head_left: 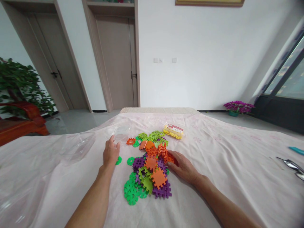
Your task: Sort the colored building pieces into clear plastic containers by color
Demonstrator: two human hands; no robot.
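A pile of plastic interlocking building pieces lies on the cloth in front of me: purple squares (138, 163), orange squares (159, 178), lime-green pieces (154, 136) and green snowflake discs (131, 191). At the pile's right side, my right hand (181, 166) has its fingers curled around orange building pieces (171, 158), partly hidden by the hand. To the left of the pile, my left hand (111, 153) rests with thumb and fingers apart, holding nothing. Its fingertips are close to a clear plastic box (121, 130); I cannot tell whether they touch. A single green disc (119, 160) lies beside that hand.
Behind the pile stands a clear box of yellow pieces (174, 130) with a red-and-white label. More clear plastic containers (79, 147) are at the left. Glasses (291, 164) and a teal object (296, 150) lie far right on the pale cloth (218, 158).
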